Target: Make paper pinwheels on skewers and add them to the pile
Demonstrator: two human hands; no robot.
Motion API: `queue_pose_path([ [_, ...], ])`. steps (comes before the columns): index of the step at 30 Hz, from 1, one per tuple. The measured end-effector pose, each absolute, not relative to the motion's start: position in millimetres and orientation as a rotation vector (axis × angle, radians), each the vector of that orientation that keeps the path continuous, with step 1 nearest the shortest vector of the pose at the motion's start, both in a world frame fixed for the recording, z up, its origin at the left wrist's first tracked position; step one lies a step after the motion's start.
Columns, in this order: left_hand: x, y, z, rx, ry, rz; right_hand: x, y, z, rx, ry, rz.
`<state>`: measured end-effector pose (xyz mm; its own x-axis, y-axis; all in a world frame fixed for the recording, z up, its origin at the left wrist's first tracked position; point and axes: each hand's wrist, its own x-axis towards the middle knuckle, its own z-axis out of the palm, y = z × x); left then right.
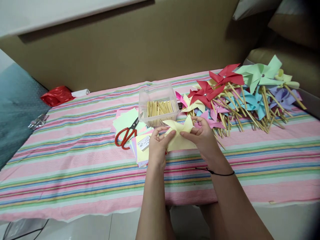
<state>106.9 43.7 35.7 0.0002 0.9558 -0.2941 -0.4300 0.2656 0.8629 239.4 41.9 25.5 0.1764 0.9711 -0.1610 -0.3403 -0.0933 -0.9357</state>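
Note:
A pale yellow paper pinwheel (180,141), with points folded in at its far side, is held up between both hands. My left hand (159,143) pinches its left side, thumb on the near face. From the right, my right hand (202,136) grips it the same way, thumb close to the middle. Just beyond the paper stands a clear plastic box (172,91) with short bamboo sticks (160,109) in it. Red-handled scissors (126,135) lie left of my left hand on coloured paper sheets (125,120). A small white box (143,143) rests on another paper stack (141,155).
Finished pinwheels on sticks, red (205,94), green (262,75) and other colours, are heaped at the right. A red plastic bag (57,96) and a metallic bundle (38,121) lie at the far left. A striped cloth (82,160) covers the surface; a brown panel (130,46) stands behind.

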Motion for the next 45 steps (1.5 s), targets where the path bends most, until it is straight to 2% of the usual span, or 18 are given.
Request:
queue_pose_path([
  [10, 99.6, 45.9, 27.7, 0.824, 1.055, 1.282, 240.8, 41.4, 23.3, -1.167, -0.698, 1.248],
  [27, 112.5, 41.8, 33.1, 0.8, 1.082, 1.4, 238.9, 40.7, 24.0, -1.143, -0.749, 1.225],
  [45, 111.0, 43.0, 33.2, 0.603, 1.126, 1.239, 238.9, 39.6, 27.4, -1.134, -0.807, 1.276],
])
